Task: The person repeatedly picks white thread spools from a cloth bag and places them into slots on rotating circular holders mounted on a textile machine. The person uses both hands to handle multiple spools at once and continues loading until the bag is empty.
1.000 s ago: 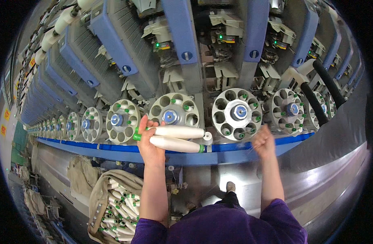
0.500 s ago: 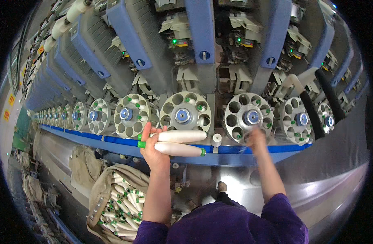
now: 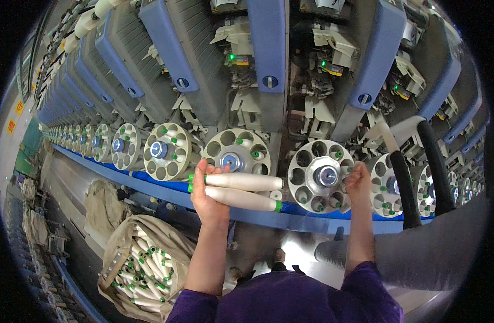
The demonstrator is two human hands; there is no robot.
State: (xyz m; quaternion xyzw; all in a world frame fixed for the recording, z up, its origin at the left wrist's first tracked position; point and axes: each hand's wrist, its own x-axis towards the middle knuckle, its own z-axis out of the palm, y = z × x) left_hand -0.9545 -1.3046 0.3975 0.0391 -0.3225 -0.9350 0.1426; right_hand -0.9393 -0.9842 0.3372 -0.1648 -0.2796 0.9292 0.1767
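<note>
My left hand (image 3: 210, 207) is closed round the green ends of two white yarn bobbins, an upper bobbin (image 3: 247, 181) and a lower bobbin (image 3: 244, 199), lying side by side and pointing right. At the right rim of a round bobbin magazine (image 3: 318, 172) is my right hand (image 3: 358, 185), fingers curled together. Whether it pinches a thread I cannot make out. Several pockets of that magazine hold green-tipped bobbins, while others look dark. Another round magazine (image 3: 230, 161) stands behind the held bobbins, partly covered by my left hand.
A cloth sack (image 3: 174, 231) full of bobbins stands at lower left. Along the blue rail (image 3: 306, 222) runs a row of magazines under blue and grey machine columns (image 3: 269, 48). Black-gripped handles (image 3: 406, 185) and a thick grey tube (image 3: 408, 261) occupy the right side.
My right hand has moved from the magazine's lower front to its right rim. My left hand still holds both bobbins. The view has shifted, bringing the grey tube into sight.
</note>
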